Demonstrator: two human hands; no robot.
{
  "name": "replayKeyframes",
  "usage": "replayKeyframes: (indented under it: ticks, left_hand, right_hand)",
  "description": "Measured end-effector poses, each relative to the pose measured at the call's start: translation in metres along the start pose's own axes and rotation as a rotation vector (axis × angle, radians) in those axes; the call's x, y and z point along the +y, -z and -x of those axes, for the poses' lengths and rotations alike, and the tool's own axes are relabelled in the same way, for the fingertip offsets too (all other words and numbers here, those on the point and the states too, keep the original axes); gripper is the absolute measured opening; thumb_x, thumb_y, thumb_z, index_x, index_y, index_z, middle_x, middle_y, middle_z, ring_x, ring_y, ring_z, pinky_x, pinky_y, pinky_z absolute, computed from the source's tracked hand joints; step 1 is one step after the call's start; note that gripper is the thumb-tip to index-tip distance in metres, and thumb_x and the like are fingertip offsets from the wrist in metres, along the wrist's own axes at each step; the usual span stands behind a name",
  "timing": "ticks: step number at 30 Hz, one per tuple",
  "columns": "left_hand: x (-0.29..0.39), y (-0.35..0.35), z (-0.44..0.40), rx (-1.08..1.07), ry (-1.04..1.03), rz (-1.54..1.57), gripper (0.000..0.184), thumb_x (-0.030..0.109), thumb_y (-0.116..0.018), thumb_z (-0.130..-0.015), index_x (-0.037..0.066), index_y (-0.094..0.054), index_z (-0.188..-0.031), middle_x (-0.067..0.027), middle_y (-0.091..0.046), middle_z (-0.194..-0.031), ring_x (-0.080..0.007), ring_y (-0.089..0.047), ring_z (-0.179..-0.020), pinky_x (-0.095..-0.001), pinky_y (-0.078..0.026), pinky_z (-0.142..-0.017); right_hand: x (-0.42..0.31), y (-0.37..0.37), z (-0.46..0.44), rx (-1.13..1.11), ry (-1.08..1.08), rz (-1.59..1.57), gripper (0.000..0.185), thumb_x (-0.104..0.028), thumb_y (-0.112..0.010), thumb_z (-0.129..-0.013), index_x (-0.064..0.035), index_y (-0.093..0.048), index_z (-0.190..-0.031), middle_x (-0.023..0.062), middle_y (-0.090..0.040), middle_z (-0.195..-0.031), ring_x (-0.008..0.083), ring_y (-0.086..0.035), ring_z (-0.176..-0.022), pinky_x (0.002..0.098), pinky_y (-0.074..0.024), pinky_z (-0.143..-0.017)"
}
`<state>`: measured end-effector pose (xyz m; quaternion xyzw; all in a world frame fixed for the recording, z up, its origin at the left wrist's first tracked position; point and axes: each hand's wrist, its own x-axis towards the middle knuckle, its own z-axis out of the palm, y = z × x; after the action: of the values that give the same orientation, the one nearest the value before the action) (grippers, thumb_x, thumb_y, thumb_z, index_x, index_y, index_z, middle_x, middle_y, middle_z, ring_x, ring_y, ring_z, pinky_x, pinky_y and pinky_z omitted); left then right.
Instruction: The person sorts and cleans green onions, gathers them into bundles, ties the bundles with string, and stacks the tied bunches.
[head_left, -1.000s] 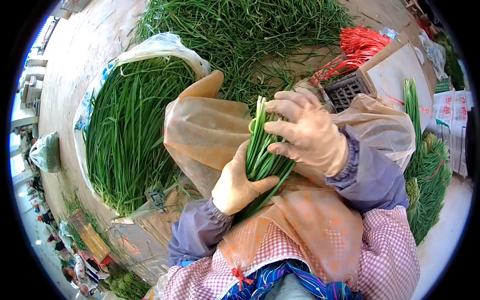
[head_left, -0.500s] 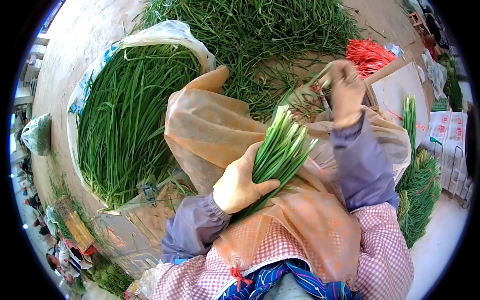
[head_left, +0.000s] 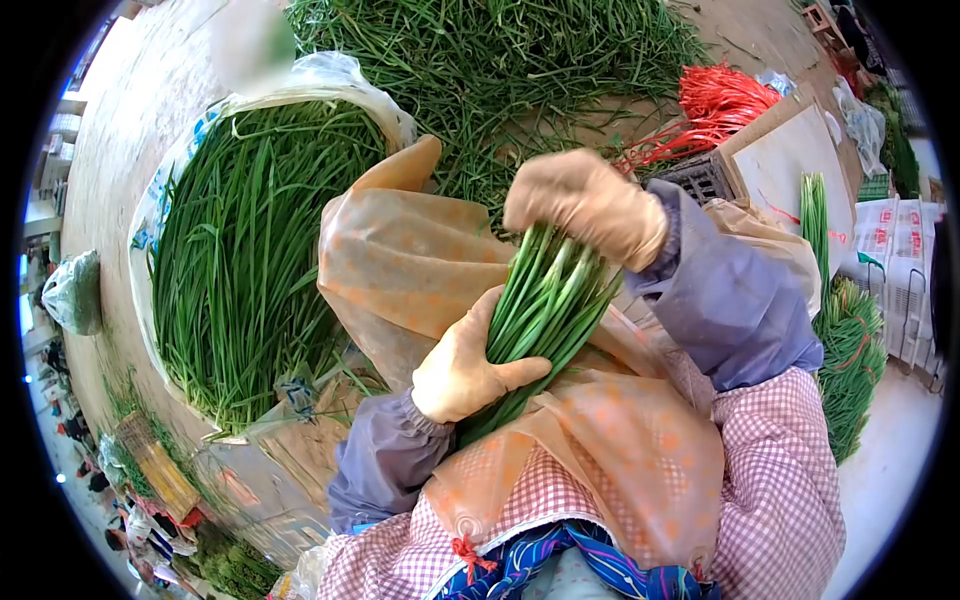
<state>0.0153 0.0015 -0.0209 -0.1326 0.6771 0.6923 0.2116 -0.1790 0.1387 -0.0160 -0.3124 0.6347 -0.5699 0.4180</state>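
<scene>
Across my lap lies a bundle of garlic chives, its pale cut ends pointing up and away from me. My gloved left hand is closed around its lower part, the thumb across the front. Over the pale ends is my gloved right hand, its fingers curled down and slightly blurred; they seem to pinch the tips of some stalks. A translucent orange-patterned plastic sheet covers my lap beneath the bundle.
Left of my knee stands a plastic-lined bag full of long chives. Loose green leaves are heaped ahead. Red ties lie at the upper right, by a dark crate and a white board. Tied bundles lie at the right.
My right hand has moved left, from out beside the bundle with a stalk in its fingers, onto the pale ends. My left hand keeps its hold and has shifted slightly left.
</scene>
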Motion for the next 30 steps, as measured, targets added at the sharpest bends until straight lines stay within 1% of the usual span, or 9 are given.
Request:
replayKeyframes:
  ticks: [3,6,11,15,17,20,21,28,30]
  left_hand:
    - [-0.006,0.007,-0.001,-0.078,0.019,0.239,0.085,0.018,-0.082,-0.076,-0.002,-0.034,-0.142,-0.0138,-0.057,-0.128,-0.0201,-0.054,-0.118,-0.0330,-0.041,-0.103]
    - [-0.005,0.008,-0.002,-0.148,0.016,0.449,0.089,0.015,-0.084,-0.075,-0.002,-0.031,-0.144,-0.0115,-0.054,-0.132,-0.0188,-0.053,-0.119,-0.0332,-0.041,-0.104]
    - [0.001,0.004,-0.003,-0.174,-0.005,0.443,0.088,0.022,-0.082,-0.078,-0.003,-0.030,-0.144,-0.0116,-0.053,-0.132,-0.0189,-0.052,-0.121,-0.0335,-0.040,-0.105]
    - [0.007,0.004,0.002,-0.176,0.035,0.560,0.085,0.023,-0.080,-0.080,-0.003,-0.031,-0.144,-0.0119,-0.054,-0.132,-0.0201,-0.052,-0.121,-0.0340,-0.039,-0.106]
    - [0.005,0.005,0.001,-0.167,0.040,0.547,0.083,0.021,-0.079,-0.080,-0.003,-0.032,-0.143,-0.0120,-0.054,-0.131,-0.0204,-0.052,-0.120,-0.0341,-0.039,-0.105]
    - [0.006,0.006,0.001,-0.154,0.028,0.506,0.081,0.019,-0.079,-0.079,-0.003,-0.034,-0.142,-0.0121,-0.055,-0.131,-0.0207,-0.053,-0.119,-0.0341,-0.039,-0.105]
    - [0.007,0.006,0.000,-0.151,0.022,0.488,0.080,0.018,-0.079,-0.079,-0.004,-0.035,-0.142,-0.0122,-0.055,-0.130,-0.0207,-0.053,-0.119,-0.0342,-0.039,-0.105]
    - [0.005,0.011,0.006,-0.146,0.039,0.629,0.084,0.023,-0.075,-0.076,-0.005,-0.034,-0.144,-0.0135,-0.054,-0.132,-0.0225,-0.054,-0.118,-0.0346,-0.040,-0.103]
    - [0.007,0.011,0.004,-0.139,0.037,0.622,0.087,0.029,-0.075,-0.074,-0.005,-0.035,-0.142,-0.0135,-0.055,-0.130,-0.0220,-0.055,-0.116,-0.0348,-0.042,-0.102]
  right_hand:
    - [0.011,0.045,0.007,0.238,0.216,-0.504,0.025,-0.030,-0.062,-0.095,-0.0058,-0.065,-0.092,0.0069,-0.069,-0.089,0.0184,-0.066,-0.084,0.0349,-0.0537,-0.083]
    - [0.022,0.069,0.026,0.510,0.105,-0.104,0.020,-0.025,-0.062,-0.095,-0.0053,-0.066,-0.098,0.0046,-0.069,-0.091,0.0145,-0.065,-0.083,0.0302,-0.0522,-0.082]
    - [0.017,0.016,0.031,0.142,-0.123,-0.392,0.024,-0.025,-0.064,-0.095,-0.0024,-0.066,-0.103,0.0024,-0.067,-0.091,0.0106,-0.061,-0.086,0.0262,-0.0503,-0.079]
    - [0.004,0.003,0.021,0.128,-0.069,-0.063,0.017,-0.019,-0.065,-0.093,-0.0017,-0.065,-0.092,0.0022,-0.065,-0.079,0.0111,-0.060,-0.075,0.0286,-0.0498,-0.067]
    - [0.005,0.005,0.020,0.167,0.160,0.258,0.018,-0.019,-0.067,-0.091,-0.0007,-0.065,-0.091,0.0061,-0.065,-0.079,0.0158,-0.062,-0.075,0.0305,-0.0502,-0.068]
    - [0.009,0.010,0.020,0.348,0.346,0.581,0.014,-0.015,-0.066,-0.092,-0.0011,-0.066,-0.092,0.0056,-0.063,-0.078,0.0149,-0.062,-0.074,0.0293,-0.0503,-0.068]
    - [0.014,0.013,0.018,0.519,0.470,0.398,0.014,-0.015,-0.068,-0.090,-0.0017,-0.067,-0.094,0.0045,-0.064,-0.080,0.0150,-0.062,-0.075,0.0300,-0.0508,-0.068]
    - [0.034,0.170,0.042,1.590,0.293,-0.539,0.017,-0.017,-0.061,-0.093,-0.0029,-0.062,-0.084,0.0076,-0.065,-0.068,0.0186,-0.062,-0.054,0.0307,-0.0517,-0.050]
    - [0.068,0.184,0.060,1.321,0.067,-0.351,0.018,-0.021,-0.059,-0.095,-0.0048,-0.062,-0.089,0.0054,-0.066,-0.075,0.0165,-0.063,-0.058,0.0289,-0.0513,-0.053]
